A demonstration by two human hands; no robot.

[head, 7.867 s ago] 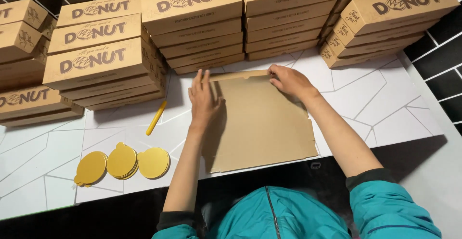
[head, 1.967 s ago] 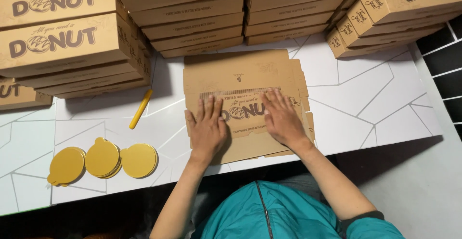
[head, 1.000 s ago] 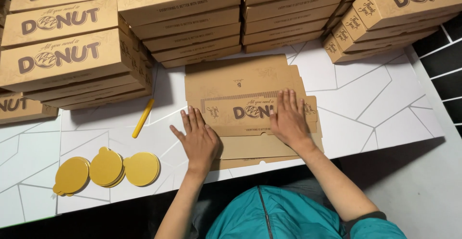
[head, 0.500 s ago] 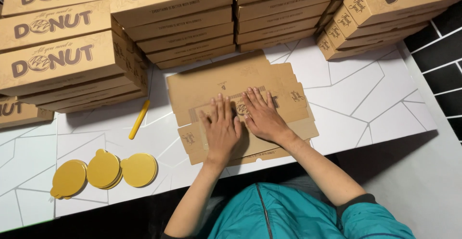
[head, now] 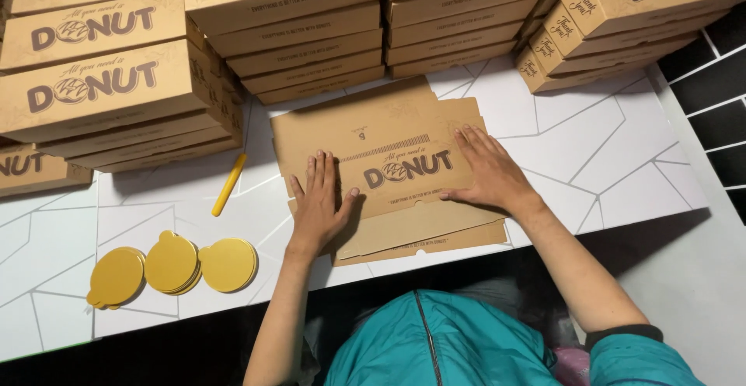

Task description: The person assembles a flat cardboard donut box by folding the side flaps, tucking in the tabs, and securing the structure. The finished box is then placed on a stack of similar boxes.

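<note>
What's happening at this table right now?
A person presses both hands flat on a flattened brown cardboard box on the white table. The left hand holds down its left edge; the right hand its right side. Stacks of folded boxes line the back. A yellow pen and gold discs lie to the left.

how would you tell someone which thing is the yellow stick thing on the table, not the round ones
Start at the tall stack of closed brown boxes on the left of the white table. Just below its right corner, left of the flat cardboard, lies a slim yellow marker, slanted. It is long and thin; the gold discs nearer the edge are round.
</note>
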